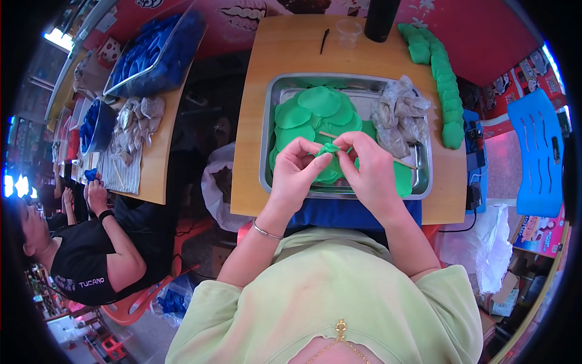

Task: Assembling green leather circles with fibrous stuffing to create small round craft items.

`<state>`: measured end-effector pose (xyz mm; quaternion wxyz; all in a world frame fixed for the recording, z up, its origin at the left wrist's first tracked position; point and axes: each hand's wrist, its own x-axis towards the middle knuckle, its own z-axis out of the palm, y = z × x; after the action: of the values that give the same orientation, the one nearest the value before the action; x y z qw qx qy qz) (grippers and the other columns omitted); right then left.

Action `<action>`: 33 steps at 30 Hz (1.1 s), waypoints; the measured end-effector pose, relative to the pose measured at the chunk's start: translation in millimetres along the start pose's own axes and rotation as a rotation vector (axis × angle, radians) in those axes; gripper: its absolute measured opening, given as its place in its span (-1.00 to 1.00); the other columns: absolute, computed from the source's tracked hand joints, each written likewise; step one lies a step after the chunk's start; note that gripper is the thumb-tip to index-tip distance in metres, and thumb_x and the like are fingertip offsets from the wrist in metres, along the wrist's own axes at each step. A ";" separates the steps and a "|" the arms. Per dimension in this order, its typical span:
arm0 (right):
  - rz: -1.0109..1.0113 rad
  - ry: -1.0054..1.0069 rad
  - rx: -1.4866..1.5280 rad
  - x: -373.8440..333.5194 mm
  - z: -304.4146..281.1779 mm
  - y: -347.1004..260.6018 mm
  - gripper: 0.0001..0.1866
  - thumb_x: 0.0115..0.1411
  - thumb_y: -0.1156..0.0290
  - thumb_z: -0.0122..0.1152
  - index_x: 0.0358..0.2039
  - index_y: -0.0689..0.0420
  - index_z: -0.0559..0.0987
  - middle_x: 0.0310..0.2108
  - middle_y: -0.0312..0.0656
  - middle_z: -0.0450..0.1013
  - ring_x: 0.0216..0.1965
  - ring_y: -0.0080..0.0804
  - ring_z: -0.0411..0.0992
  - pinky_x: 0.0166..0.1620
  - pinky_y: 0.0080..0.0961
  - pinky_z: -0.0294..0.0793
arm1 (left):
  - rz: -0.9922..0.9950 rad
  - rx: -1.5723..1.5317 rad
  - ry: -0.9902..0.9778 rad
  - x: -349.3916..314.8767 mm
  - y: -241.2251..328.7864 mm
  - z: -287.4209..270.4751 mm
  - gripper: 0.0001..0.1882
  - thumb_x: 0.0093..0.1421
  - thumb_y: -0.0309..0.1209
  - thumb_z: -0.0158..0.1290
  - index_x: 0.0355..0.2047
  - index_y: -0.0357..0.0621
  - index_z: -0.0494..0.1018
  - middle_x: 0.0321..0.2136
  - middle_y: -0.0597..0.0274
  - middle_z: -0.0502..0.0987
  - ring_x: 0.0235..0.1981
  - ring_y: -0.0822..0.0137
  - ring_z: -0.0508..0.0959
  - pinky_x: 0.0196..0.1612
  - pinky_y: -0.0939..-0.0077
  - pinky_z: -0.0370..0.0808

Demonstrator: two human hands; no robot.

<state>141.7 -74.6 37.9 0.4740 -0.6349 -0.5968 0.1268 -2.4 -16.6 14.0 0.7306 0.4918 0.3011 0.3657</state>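
Note:
My left hand and my right hand meet over the front of a metal tray. Both pinch one small gathered green piece, seemingly of thin cloth, between thumbs and fingertips. Behind my fingers, a heap of flat round green pieces fills the left and middle of the tray. A thin wooden stick lies just beyond my fingertips. Another stick lies by my right hand, partly hidden by it. Crumpled clear plastic bags with greyish-beige contents sit at the tray's right end.
A row of overlapping green pieces runs down the table's right edge. At the back stand a clear cup and a black cylinder. Left, a co-worker holds something blue beside another table. A blue slatted plastic panel stands right.

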 end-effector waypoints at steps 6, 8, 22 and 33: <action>-0.177 0.046 -0.115 3.6 0.8 -9.3 -0.77 -0.03 0.57 0.26 -0.33 0.08 0.47 -0.46 -0.23 0.46 -0.54 -0.27 0.46 -0.50 -0.44 0.42 | -0.064 -0.464 -0.119 -0.1 -4.2 -10.2 -0.85 0.17 -0.56 0.08 -0.31 -0.11 0.33 -0.35 0.44 0.47 -0.52 0.70 0.32 -0.55 0.78 0.19; -0.183 0.037 -0.125 4.0 0.3 -13.3 -0.77 -0.04 0.57 0.26 -0.33 0.08 0.47 -0.47 -0.23 0.46 -0.53 -0.27 0.46 -0.49 -0.44 0.43 | -0.053 -0.639 -0.169 0.3 -3.9 -10.6 -0.78 0.17 -0.57 0.06 -0.22 -0.09 0.29 -0.35 0.42 0.46 -0.55 0.69 0.29 -0.57 0.78 0.17; -0.186 0.087 -0.159 -4.2 8.4 -0.4 -0.76 -0.02 0.61 0.23 -0.30 0.10 0.48 -0.41 -0.20 0.46 -0.44 -0.26 0.49 -0.41 -0.44 0.47 | 0.012 0.190 0.021 -1.4 -8.0 1.5 -0.86 0.16 -0.48 0.12 -0.27 -0.18 0.44 -0.35 0.40 0.43 -0.39 0.66 0.39 -0.46 0.77 0.34; -0.081 0.210 0.238 -4.4 11.6 7.7 -0.64 -0.10 0.75 0.18 -0.25 0.17 0.46 -0.23 -0.11 0.33 -0.39 -0.39 0.45 -0.32 -0.48 0.49 | -0.075 -0.391 0.064 -5.2 -13.2 20.2 -0.97 0.15 -0.54 0.08 -0.43 -0.19 0.46 -0.30 0.41 0.33 -0.34 0.57 0.36 -0.22 0.67 0.33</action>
<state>137.1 -72.0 24.3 0.6103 -0.5597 -0.5497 0.1101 14.1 -34.2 8.8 0.8153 0.3171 0.2654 0.4053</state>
